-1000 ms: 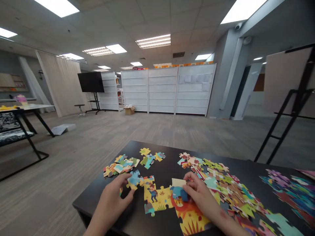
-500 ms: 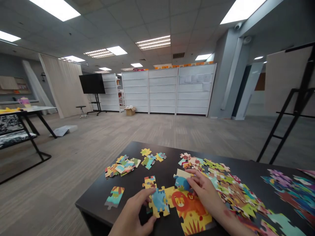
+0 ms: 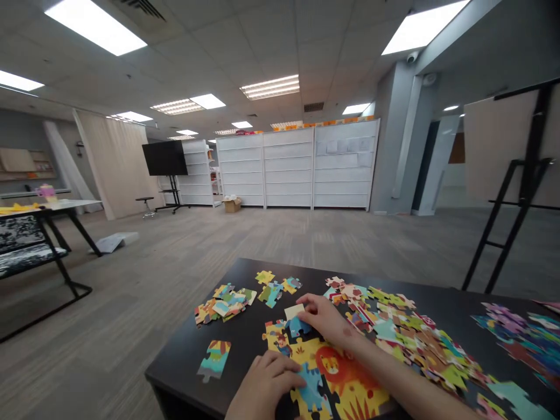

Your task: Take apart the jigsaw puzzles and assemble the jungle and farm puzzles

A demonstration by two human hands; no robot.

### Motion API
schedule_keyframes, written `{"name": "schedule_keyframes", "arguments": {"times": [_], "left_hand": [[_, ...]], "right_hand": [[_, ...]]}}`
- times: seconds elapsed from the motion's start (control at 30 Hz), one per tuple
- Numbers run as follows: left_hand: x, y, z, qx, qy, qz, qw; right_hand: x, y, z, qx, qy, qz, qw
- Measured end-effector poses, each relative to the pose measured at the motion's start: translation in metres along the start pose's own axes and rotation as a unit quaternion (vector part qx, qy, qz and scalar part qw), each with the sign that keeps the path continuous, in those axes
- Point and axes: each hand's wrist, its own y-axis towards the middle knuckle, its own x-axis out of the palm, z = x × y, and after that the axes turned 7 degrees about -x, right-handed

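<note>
My right hand [image 3: 326, 318] pinches a puzzle piece [image 3: 294, 313] with a cream top and a blue animal. That piece is at the upper edge of a yellow joined section, beside a piece with a small figure [image 3: 282, 338]. The lion section [image 3: 345, 373] lies partly under my right forearm. Below, my left hand [image 3: 273, 382] has its fingers curled over the left edge of a yellow puzzle piece with a blue animal [image 3: 312, 388], next to the lion. Its thumb is mostly hidden.
Loose pieces lie in a pile [image 3: 227, 303] at the left, a small group [image 3: 271, 291] at the back, and a large heap [image 3: 411, 332] at the right. A single piece [image 3: 214, 359] sits near the left edge of the black table [image 3: 184, 356]. Darker pieces [image 3: 525, 344] are far right.
My right hand has carried the cream-and-blue piece left, to the top of the yellow section. My left hand and its blue-animal piece have shifted right and closer to me. The view has tilted up slightly.
</note>
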Motion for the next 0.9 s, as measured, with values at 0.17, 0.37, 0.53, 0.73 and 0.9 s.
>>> {"name": "schedule_keyframes", "arguments": {"times": [0.17, 0.37, 0.53, 0.73, 0.9], "left_hand": [[0.004, 0.000, -0.006, 0.005, -0.016, 0.001, 1.000], [-0.001, -0.001, 0.002, -0.015, -0.031, -0.001, 0.999], [0.000, -0.001, 0.001, -0.016, -0.033, 0.009, 0.999], [0.001, 0.000, 0.001, -0.009, -0.043, 0.022, 0.999], [-0.003, -0.004, 0.003, -0.020, -0.092, 0.057, 0.994]], "right_hand": [[0.006, 0.000, -0.003, -0.027, -0.095, 0.001, 0.995], [0.011, -0.006, -0.012, -0.040, -0.167, 0.010, 0.985], [0.011, -0.010, -0.010, -0.039, -0.154, 0.013, 0.987], [0.010, -0.003, 0.017, -0.019, -0.107, 0.078, 0.991], [0.009, -0.001, 0.022, -0.037, -0.135, 0.150, 0.979]]}}
